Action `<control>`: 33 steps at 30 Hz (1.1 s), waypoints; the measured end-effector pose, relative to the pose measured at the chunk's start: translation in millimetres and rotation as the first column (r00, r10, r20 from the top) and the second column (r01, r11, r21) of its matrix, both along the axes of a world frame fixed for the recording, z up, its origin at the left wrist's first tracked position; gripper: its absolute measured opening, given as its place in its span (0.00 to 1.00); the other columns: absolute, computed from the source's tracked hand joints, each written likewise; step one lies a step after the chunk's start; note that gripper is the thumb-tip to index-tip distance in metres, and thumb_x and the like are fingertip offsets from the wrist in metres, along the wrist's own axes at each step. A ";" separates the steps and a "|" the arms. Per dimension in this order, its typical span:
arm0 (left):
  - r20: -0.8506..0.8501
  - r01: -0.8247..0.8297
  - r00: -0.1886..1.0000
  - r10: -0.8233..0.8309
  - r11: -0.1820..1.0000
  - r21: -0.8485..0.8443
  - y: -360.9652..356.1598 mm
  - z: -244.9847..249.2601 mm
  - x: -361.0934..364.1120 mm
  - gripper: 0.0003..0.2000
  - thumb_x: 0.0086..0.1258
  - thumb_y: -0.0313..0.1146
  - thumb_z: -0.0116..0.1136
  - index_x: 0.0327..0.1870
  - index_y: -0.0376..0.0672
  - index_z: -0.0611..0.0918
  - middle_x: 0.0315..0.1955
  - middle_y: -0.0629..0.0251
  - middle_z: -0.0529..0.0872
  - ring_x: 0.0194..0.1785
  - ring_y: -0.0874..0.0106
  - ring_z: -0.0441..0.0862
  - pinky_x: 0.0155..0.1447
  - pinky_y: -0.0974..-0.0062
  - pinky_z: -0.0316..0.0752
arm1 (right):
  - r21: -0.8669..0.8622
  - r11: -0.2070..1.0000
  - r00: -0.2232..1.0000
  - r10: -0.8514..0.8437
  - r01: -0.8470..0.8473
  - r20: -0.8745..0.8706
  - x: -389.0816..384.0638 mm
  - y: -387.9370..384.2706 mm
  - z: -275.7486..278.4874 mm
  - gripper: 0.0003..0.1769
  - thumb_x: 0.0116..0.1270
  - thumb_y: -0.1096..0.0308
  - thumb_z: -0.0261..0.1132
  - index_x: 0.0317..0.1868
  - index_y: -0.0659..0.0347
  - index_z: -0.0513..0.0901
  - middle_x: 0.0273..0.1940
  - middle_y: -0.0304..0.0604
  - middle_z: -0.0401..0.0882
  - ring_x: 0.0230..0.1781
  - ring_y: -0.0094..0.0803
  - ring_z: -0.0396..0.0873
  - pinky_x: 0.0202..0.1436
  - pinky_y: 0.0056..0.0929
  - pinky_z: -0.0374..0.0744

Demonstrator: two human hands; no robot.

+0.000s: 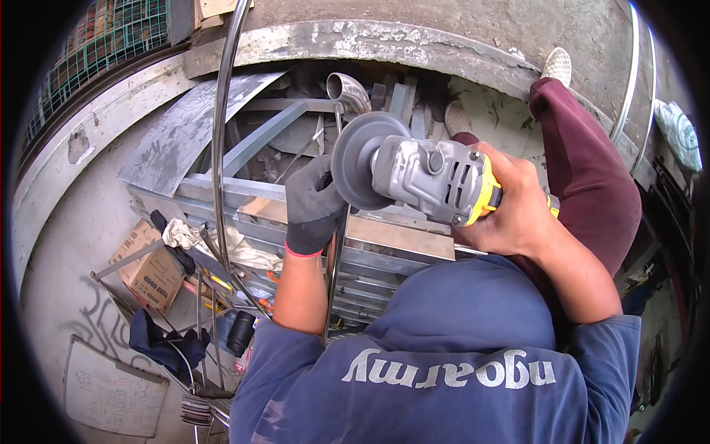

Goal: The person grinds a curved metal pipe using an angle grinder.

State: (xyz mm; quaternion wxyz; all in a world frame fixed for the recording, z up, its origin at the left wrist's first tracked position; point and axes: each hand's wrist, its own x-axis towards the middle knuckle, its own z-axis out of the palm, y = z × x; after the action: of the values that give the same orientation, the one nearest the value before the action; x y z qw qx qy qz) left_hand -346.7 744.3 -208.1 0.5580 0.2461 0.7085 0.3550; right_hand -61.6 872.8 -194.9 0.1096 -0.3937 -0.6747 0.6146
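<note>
- The right hand (pixel 514 196), bare, is wrapped firmly around the yellow rear body of an angle grinder (pixel 425 177)
- The angle grinder sits at the centre of view, above stacked metal bars (pixel 370 270); its grey disc (pixel 362 159) points leftward
- The left hand (pixel 312 203), in a black-and-grey glove, has its fingers curled just beside the disc; a slim metal tube (pixel 335 281) runs along it, and whether the fingers close on this cannot be determined
- A brown strip (pixel 399 240) lies across the bars
- A curved pipe (pixel 349 92) lies beyond the disc
- A carton (pixel 151 270) stands at far left
</note>
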 end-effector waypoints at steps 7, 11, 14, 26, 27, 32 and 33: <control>-0.057 0.008 0.998 -0.007 1.000 0.005 -3.0 -3.1 0.3 0.16 0.74 0.29 0.74 0.58 0.30 0.91 0.46 0.61 0.96 0.46 0.77 0.91 0.53 0.76 0.86 | 0.007 1.000 1.000 0.004 -0.004 0.001 -1.6 -0.8 2.8 0.27 0.53 0.69 0.83 0.53 0.62 0.85 0.37 0.55 0.89 0.41 0.60 0.90 0.46 0.49 0.87; -0.021 -0.029 0.999 0.030 0.999 0.032 -2.7 -3.7 2.3 0.16 0.73 0.29 0.74 0.57 0.31 0.91 0.45 0.62 0.96 0.45 0.77 0.91 0.52 0.75 0.86 | 0.008 1.000 0.999 0.028 -0.028 0.028 -0.4 -0.7 3.8 0.27 0.53 0.69 0.83 0.54 0.62 0.85 0.38 0.55 0.89 0.41 0.60 0.90 0.46 0.50 0.87; -0.073 0.013 0.997 -0.010 0.999 0.040 -2.7 -4.2 1.5 0.15 0.72 0.29 0.75 0.57 0.31 0.92 0.44 0.62 0.96 0.45 0.77 0.91 0.52 0.75 0.86 | 0.030 0.999 1.000 0.017 -0.017 0.008 -1.9 0.3 3.6 0.27 0.53 0.68 0.83 0.54 0.62 0.85 0.38 0.55 0.89 0.41 0.59 0.90 0.46 0.50 0.87; -0.176 0.077 0.982 -0.072 0.997 0.020 -3.1 -5.1 0.0 0.17 0.68 0.28 0.79 0.56 0.33 0.92 0.45 0.63 0.97 0.46 0.78 0.91 0.53 0.74 0.86 | 0.030 0.999 1.000 0.019 -0.019 0.012 -1.7 -2.6 4.0 0.28 0.52 0.69 0.83 0.55 0.62 0.86 0.39 0.54 0.89 0.40 0.59 0.90 0.46 0.49 0.87; -0.158 0.059 0.986 -0.054 0.998 0.029 -3.4 -5.4 1.1 0.17 0.67 0.28 0.80 0.56 0.33 0.92 0.45 0.63 0.97 0.46 0.78 0.91 0.53 0.74 0.86 | 0.028 0.999 1.000 0.019 -0.020 0.017 -2.2 -3.6 4.5 0.28 0.52 0.69 0.83 0.55 0.62 0.86 0.39 0.54 0.89 0.40 0.59 0.90 0.46 0.49 0.87; -0.203 0.083 0.976 -0.074 0.996 0.038 -4.8 -8.2 -0.3 0.20 0.63 0.27 0.84 0.56 0.34 0.92 0.45 0.63 0.97 0.47 0.78 0.91 0.54 0.73 0.86 | 0.044 0.999 1.000 0.013 -0.012 -0.009 -2.9 -0.4 3.3 0.28 0.52 0.69 0.83 0.55 0.63 0.86 0.39 0.54 0.89 0.40 0.59 0.90 0.46 0.49 0.87; -0.214 0.094 0.973 -0.081 0.994 0.048 -4.7 -8.6 -0.2 0.21 0.62 0.27 0.84 0.56 0.34 0.92 0.45 0.63 0.97 0.47 0.78 0.91 0.54 0.73 0.86 | 0.037 0.999 1.000 0.013 -0.013 -0.020 -2.9 0.4 3.4 0.28 0.52 0.69 0.83 0.55 0.63 0.86 0.38 0.54 0.89 0.40 0.59 0.90 0.46 0.49 0.87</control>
State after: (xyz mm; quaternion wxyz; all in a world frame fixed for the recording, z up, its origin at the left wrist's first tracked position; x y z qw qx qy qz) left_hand -346.9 739.5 -216.7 0.4870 0.3296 0.7419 0.3223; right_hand -64.6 873.2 -191.4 0.1196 -0.3811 -0.6873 0.6067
